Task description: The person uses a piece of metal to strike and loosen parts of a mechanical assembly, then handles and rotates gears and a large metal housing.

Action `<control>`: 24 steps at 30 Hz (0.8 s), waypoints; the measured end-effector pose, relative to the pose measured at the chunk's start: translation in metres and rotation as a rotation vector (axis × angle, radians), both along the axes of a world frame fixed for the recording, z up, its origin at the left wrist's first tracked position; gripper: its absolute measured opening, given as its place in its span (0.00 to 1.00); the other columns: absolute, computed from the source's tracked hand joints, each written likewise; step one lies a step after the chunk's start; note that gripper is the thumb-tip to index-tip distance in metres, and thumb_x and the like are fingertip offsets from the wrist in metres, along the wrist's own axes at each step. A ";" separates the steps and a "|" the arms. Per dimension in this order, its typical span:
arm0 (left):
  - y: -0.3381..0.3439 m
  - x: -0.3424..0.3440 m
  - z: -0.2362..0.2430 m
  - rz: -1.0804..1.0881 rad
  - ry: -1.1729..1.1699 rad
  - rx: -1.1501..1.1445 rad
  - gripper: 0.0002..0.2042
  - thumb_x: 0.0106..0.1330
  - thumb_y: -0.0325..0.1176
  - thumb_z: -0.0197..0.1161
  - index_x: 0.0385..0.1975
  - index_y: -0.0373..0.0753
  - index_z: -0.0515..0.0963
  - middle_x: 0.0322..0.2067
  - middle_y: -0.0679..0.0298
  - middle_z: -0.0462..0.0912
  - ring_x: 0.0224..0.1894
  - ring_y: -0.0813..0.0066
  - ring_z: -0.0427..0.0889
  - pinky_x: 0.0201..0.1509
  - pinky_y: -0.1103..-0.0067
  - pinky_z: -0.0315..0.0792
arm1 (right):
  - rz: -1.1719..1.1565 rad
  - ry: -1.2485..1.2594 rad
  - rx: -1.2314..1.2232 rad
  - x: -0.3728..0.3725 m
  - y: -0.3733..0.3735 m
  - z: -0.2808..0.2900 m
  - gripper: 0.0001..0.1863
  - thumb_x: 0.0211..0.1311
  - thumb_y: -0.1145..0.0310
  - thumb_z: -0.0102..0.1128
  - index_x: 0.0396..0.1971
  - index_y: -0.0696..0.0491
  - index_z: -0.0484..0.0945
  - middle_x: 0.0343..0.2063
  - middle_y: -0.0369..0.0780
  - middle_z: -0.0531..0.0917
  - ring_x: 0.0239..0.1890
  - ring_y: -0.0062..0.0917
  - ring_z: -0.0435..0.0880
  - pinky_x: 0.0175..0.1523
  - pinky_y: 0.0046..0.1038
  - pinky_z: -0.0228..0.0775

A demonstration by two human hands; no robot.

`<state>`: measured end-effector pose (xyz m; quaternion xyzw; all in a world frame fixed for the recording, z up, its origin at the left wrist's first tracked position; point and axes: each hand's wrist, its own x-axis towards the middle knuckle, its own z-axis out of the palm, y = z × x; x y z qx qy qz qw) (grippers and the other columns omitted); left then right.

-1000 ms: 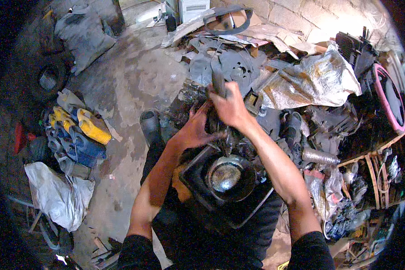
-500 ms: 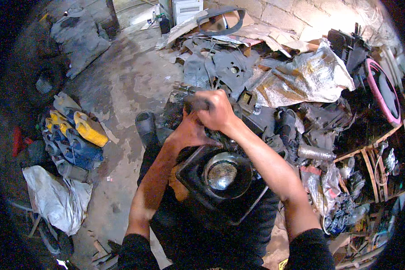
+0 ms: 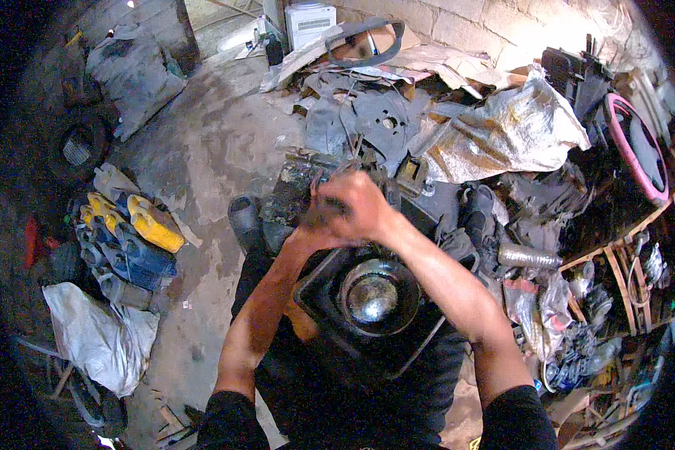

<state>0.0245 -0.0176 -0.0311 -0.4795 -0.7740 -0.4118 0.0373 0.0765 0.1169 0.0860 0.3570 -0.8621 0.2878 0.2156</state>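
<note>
In front of my body both hands are pressed together over the far corner of a black square pan-like piece (image 3: 420, 346). My right hand (image 3: 364, 201) is closed in a fist on top, smeared by motion. Beneath it and to the left, my left hand (image 3: 316, 229) curls closed, its fingers partly covered by the right one. A dark patch shows between the hands, too blurred to name. The black piece rests across my lap and holds a round metal bowl (image 3: 373, 298) with a shiny, stained bottom. Just beyond my hands lies a dark, dirty block (image 3: 292, 193).
Sandals (image 3: 244, 216) are on my feet, either side of the dark block. To the left lie several blue and yellow shoes (image 3: 154, 225) and a white sack (image 3: 97, 337). Ahead are grey rubber sheets (image 3: 386, 124) and a silvery sheet (image 3: 506, 135). A pink-rimmed oval (image 3: 616, 131) stands right.
My hands have come a little nearer to my body, the right one lower over the left. The bowl and black piece stay on my lap.
</note>
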 end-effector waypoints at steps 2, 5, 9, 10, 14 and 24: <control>-0.001 0.013 0.026 0.164 0.308 -0.102 0.58 0.33 0.60 0.73 0.63 0.34 0.49 0.60 0.51 0.60 0.67 0.51 0.50 0.68 0.56 0.38 | -0.055 -0.077 -0.116 -0.021 0.002 0.019 0.16 0.44 0.60 0.63 0.31 0.55 0.80 0.25 0.50 0.81 0.30 0.46 0.80 0.39 0.42 0.72; 0.008 0.029 0.068 0.248 0.109 -0.104 0.63 0.24 0.59 0.76 0.63 0.33 0.49 0.60 0.47 0.58 0.66 0.49 0.51 0.68 0.55 0.39 | -0.255 -0.193 -0.385 -0.038 0.005 0.039 0.10 0.47 0.70 0.56 0.16 0.62 0.72 0.16 0.54 0.72 0.19 0.46 0.73 0.29 0.39 0.65; -0.001 0.032 0.066 0.233 0.096 -0.155 0.63 0.22 0.56 0.79 0.62 0.34 0.50 0.59 0.49 0.60 0.64 0.51 0.55 0.67 0.57 0.46 | -0.082 -0.100 -0.305 -0.007 -0.004 0.035 0.08 0.44 0.70 0.57 0.19 0.61 0.74 0.16 0.53 0.72 0.20 0.47 0.74 0.29 0.39 0.66; 0.003 0.027 0.062 0.147 -0.011 -0.115 0.63 0.22 0.55 0.79 0.62 0.34 0.50 0.59 0.49 0.60 0.64 0.51 0.55 0.67 0.58 0.47 | -0.041 0.083 -0.290 -0.009 -0.002 0.009 0.08 0.39 0.70 0.58 0.20 0.59 0.76 0.16 0.51 0.74 0.21 0.46 0.76 0.30 0.39 0.67; -0.011 0.015 0.031 -0.046 -0.521 -0.001 0.63 0.21 0.53 0.80 0.61 0.33 0.50 0.58 0.49 0.61 0.63 0.51 0.57 0.66 0.60 0.49 | 0.082 0.032 -0.151 0.029 -0.017 0.006 0.13 0.33 0.71 0.59 0.25 0.56 0.78 0.23 0.48 0.79 0.26 0.43 0.78 0.33 0.36 0.71; 0.006 0.029 0.087 0.157 0.033 -0.067 0.63 0.20 0.50 0.81 0.59 0.29 0.49 0.56 0.48 0.63 0.62 0.49 0.59 0.65 0.62 0.52 | -0.235 -0.242 -0.556 -0.045 0.011 0.042 0.15 0.54 0.67 0.51 0.14 0.61 0.69 0.09 0.41 0.65 0.17 0.23 0.67 0.25 0.33 0.62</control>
